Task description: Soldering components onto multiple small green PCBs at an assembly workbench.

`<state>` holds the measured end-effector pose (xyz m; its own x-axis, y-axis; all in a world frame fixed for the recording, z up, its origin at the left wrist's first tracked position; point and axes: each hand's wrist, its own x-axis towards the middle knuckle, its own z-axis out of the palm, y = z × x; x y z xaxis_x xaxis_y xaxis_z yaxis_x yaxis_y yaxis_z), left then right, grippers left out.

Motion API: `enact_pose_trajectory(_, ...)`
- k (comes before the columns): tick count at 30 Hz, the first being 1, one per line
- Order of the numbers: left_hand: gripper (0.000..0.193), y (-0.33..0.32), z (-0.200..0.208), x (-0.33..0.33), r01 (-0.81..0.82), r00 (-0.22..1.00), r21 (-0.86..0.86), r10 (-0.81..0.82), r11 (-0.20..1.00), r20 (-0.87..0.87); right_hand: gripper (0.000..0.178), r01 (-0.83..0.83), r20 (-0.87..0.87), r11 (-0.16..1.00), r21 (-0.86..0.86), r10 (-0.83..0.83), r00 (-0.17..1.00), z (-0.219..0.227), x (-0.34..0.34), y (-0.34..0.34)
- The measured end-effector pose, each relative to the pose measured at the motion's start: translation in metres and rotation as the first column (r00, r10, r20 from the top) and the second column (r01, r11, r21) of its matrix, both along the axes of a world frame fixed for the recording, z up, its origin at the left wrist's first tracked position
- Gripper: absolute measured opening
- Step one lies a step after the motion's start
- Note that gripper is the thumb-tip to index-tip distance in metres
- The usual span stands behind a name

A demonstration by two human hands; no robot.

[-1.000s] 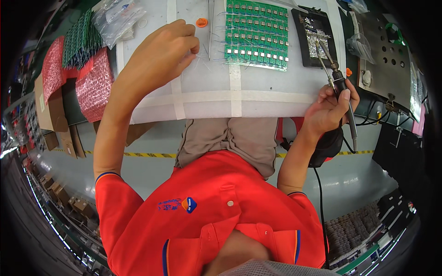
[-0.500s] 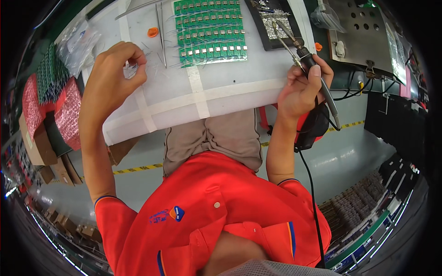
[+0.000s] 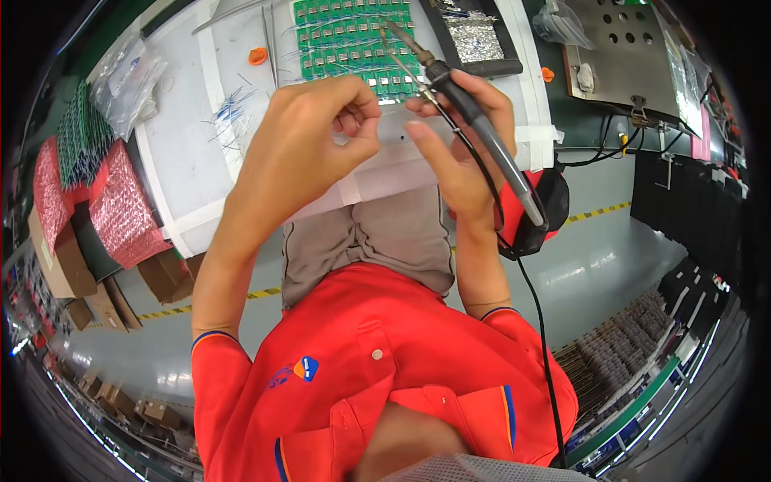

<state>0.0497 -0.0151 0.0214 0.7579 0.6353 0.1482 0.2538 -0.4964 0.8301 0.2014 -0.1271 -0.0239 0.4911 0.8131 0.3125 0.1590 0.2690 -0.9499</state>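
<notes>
As I watch from my remote post, the pale worktop [image 3: 181,153] reaches from the person's lap to the top of the view, taped in strips, perhaps to hold its covering down.

Green board panel [image 3: 333,36] lies flat beyond the hands, about midway between the worktop's left and right edges; I judge that this leaves it within reach of both. Fine wires lie across it.

Black tray [image 3: 504,66] of crumpled silvery material sits near the right edge, likely set there to suit the right hand.

Right hand [image 3: 462,165] grips a soldering iron [image 3: 482,120] by its dark barrel, presumably to keep skin off the metal. Its two slim prongs point away over the panel; I cannot tell whether they touch. The cable [image 3: 526,281] drops off the near edge, out of the way.

Left hand [image 3: 309,128] is curled, thumb near forefinger, just short of the panel. I cannot tell whether it pinches anything.

Tweezers [image 3: 271,50] lie left of the panel, an orange cap [image 3: 257,56] beside them. Loose wires [image 3: 233,112] are strewn toward the left edge, handy for the left hand, I think.
</notes>
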Motion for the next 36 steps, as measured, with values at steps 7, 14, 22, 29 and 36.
enact_pose_trajectory(7, 0.010, -0.009, -0.006, 0.011, -0.015, 0.999, -0.017, 0.016, 1.000, 0.031, 0.057, -0.034, 0.058, 0.997, -0.062, 0.038, 0.998, 0.000, 0.000, 0.001)
enact_pose_trajectory(14, 0.010, -0.018, -0.022, 0.019, -0.064, 0.982, -0.152, 0.089, 0.986, 0.164, 0.056, 0.081, -0.177, 0.995, 0.053, -0.071, 0.982, -0.005, 0.002, 0.002)
enact_pose_trajectory(22, 0.008, -0.001, -0.015, 0.018, -0.070, 0.996, 0.213, 0.055, 0.975, 0.076, 0.028, 0.352, -0.010, 0.936, 0.000, -0.352, 0.936, 0.004, 0.013, -0.006)
enact_pose_trajectory(29, 0.009, -0.001, -0.037, 0.011, -0.105, 0.993, 0.355, 0.081, 0.929, 0.080, 0.010, 0.337, -0.182, 0.938, 0.082, -0.319, 0.930, -0.014, 0.028, -0.016)
enact_pose_trajectory(36, 0.008, -0.002, -0.039, 0.012, -0.120, 0.993, 0.347, 0.111, 0.930, 0.043, 0.012, 0.242, -0.152, 0.967, 0.085, -0.228, 0.962, -0.010, 0.021, -0.015)
